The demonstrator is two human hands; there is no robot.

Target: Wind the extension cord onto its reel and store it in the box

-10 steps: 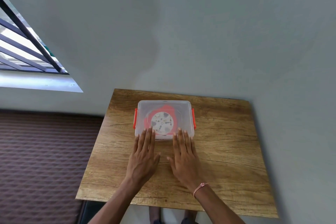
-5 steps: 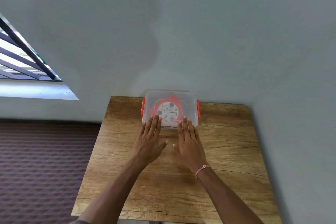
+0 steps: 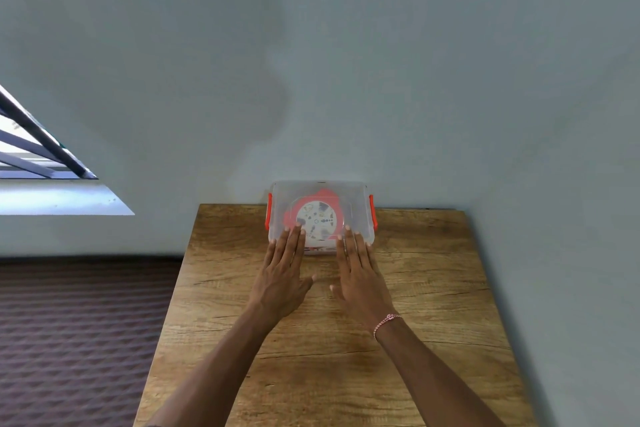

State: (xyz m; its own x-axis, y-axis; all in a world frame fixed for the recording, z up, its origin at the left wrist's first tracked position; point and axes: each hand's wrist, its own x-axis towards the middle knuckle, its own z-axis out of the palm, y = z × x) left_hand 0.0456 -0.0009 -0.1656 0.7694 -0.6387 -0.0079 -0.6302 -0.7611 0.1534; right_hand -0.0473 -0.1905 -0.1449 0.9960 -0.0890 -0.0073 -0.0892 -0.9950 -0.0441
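A clear plastic box (image 3: pixel 356 199) with a lid and orange side latches stands at the far edge of the wooden table (image 3: pixel 433 288), against the grey wall. Through the lid I see the red cord reel (image 3: pixel 317 215) with its white round face. My left hand (image 3: pixel 282 274) lies flat with fingers stretched, its fingertips on the box's near left edge. My right hand (image 3: pixel 358 274), with a pink bracelet at the wrist, lies flat the same way, its fingertips on the box's near right edge. Neither hand grips anything.
The grey wall (image 3: pixel 346 80) rises straight behind the table. A barred window (image 3: pixel 34 156) with a pale sill is at the left. Dark patterned flooring (image 3: pixel 76 340) lies left of the table.
Both flat hands have slid the box away from me across the table until it reached the far edge by the wall. My arms are stretched further out.
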